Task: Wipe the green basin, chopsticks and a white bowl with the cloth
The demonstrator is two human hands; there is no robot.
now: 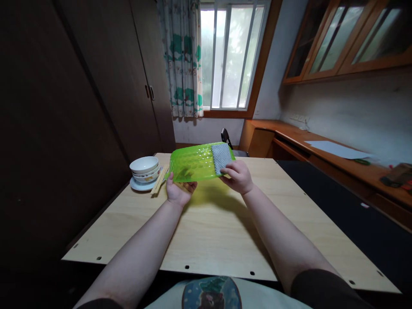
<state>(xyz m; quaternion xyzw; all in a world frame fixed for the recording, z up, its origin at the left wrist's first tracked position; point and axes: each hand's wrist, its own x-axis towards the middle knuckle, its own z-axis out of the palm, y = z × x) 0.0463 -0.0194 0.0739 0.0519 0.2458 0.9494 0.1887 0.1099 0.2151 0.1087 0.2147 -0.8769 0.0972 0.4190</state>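
Note:
A translucent green plastic tray (193, 161) is held up above the wooden table, tilted towards me. My left hand (179, 192) grips its lower left corner, thumb in front and fingers beneath. A grey textured cloth (221, 158) lies flat against the tray's right end. My right hand (238, 176) pinches the cloth's lower right edge, fingers closed; whether it also bears the tray's weight I cannot tell. Left of the tray, a stack of white bowls (144, 165) sits on a pale blue plate (137, 185). Light wooden chopsticks (159, 180) lean beside the plate, close to my left hand.
The pale wooden table (209, 240) has small holes along its front edge. A dark wardrobe (106, 86) stands at the left. A chair (226, 138) is behind the table. On the right runs an orange-brown desk (309, 148) with white paper (337, 150) on it.

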